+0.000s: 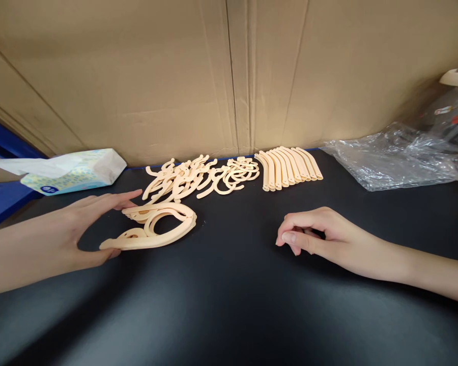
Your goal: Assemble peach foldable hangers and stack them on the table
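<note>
My left hand (74, 223) spans a folded beige plastic clothes hanger (168, 237) on the black tabletop, thumb at its near end and fingers at its far end. The hanger's two curved arms are folded, with a round hook part between them. Over the table on the right, my right hand (316, 234) is closed loosely, thumb against the curled fingers, and nothing shows in it. Behind the hanger lie a loose heap of curved beige hanger arms (187, 178) and a pile of beige hooks (234, 175). To their right, several wider curved hanger pieces (288, 168) stand in a row.
A tissue pack (84, 173) with a white tissue sticking out lies at the back left. Crumpled clear plastic bags (397, 157) are at the back right. A cardboard wall (168, 76) rises along the back edge of the black table (229, 305).
</note>
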`<state>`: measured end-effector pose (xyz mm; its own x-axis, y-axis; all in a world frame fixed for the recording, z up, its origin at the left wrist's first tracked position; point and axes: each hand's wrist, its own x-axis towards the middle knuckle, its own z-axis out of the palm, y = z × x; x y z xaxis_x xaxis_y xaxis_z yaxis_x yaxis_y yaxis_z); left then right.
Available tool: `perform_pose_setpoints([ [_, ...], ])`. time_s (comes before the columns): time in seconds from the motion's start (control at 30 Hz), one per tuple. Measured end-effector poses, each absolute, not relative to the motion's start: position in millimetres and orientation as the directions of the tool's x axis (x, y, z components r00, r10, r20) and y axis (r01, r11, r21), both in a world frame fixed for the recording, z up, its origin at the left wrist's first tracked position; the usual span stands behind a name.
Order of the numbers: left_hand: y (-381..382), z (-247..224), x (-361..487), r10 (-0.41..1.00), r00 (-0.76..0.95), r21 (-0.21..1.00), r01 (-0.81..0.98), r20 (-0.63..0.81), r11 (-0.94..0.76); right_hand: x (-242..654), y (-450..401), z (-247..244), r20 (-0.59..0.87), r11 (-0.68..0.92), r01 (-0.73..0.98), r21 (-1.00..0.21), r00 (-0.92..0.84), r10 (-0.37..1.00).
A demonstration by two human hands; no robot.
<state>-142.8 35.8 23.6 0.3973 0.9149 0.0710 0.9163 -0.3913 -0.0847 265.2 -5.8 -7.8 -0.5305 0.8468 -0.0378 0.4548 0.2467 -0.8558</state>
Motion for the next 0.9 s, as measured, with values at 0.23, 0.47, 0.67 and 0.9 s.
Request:
perform_pose_setpoints([
  [0.23, 43, 24, -157, 0.867, 0.498, -0.099, 0.862, -0.003, -0.496, 266, -6, -6, -0.044, 0.241, 0.458, -0.856, -0.529, 0.848],
  [0.47, 34, 33, -139, 0.898, 0.438, -0.061, 0.896, -0.047, -0.441, 266, -6, -6, -0.04, 0.249, 0.461, -0.852, -0.531, 0.846],
  [0.67, 33, 29, -139, 0.904, 0.427, -0.019, 0.904, -0.025, -0.427, 265, -7, -5, -0.049, 0.243, 0.467, -0.85, -0.529, 0.847],
  [0.9, 44, 25, -155, 0.914, 0.392, -0.073, 0.914, -0.103, -0.4, 265, -6, -5, -0.048, 0.244, 0.463, -0.852, -0.533, 0.844],
])
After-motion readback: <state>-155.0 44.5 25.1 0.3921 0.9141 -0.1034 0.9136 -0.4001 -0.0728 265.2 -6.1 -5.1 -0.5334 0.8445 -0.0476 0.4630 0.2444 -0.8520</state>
